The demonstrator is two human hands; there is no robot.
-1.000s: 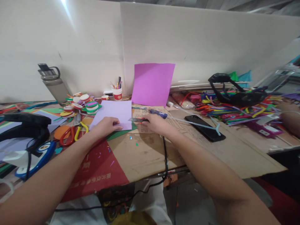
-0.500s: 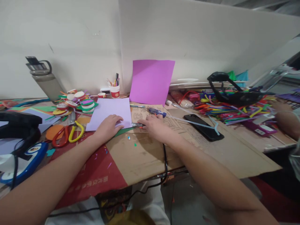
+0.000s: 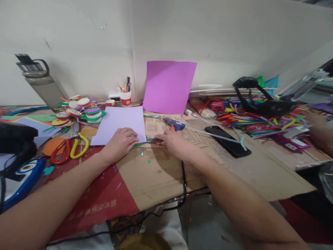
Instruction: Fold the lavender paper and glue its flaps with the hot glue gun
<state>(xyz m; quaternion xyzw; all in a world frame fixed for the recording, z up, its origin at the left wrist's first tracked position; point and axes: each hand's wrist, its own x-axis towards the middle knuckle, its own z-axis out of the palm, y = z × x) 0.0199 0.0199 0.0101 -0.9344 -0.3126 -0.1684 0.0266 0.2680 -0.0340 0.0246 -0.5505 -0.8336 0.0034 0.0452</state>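
Observation:
My left hand (image 3: 122,139) lies flat on the near right corner of a pale lilac paper sheet (image 3: 118,121) that lies on the cardboard work surface (image 3: 161,170). My right hand (image 3: 172,142) grips a slim utility knife (image 3: 154,140) laid along the sheet's near edge, blade end pointing toward my left hand. A green sheet edge peeks out under the lilac paper. A blue glue gun (image 3: 173,124) lies just beyond my right hand.
A magenta sheet (image 3: 168,86) leans on the wall. Scissors (image 3: 68,148), round foam cutouts (image 3: 83,113), a pen cup (image 3: 125,97) and a bottle (image 3: 43,85) stand left. A phone (image 3: 227,140) and coloured pipe cleaners (image 3: 249,119) lie right; another person's arm (image 3: 321,133) is far right.
The view has tilted and shifted slightly. My right hand with the knife has drawn a little nearer along the sheet's edge; my left hand stays pressed on the paper.

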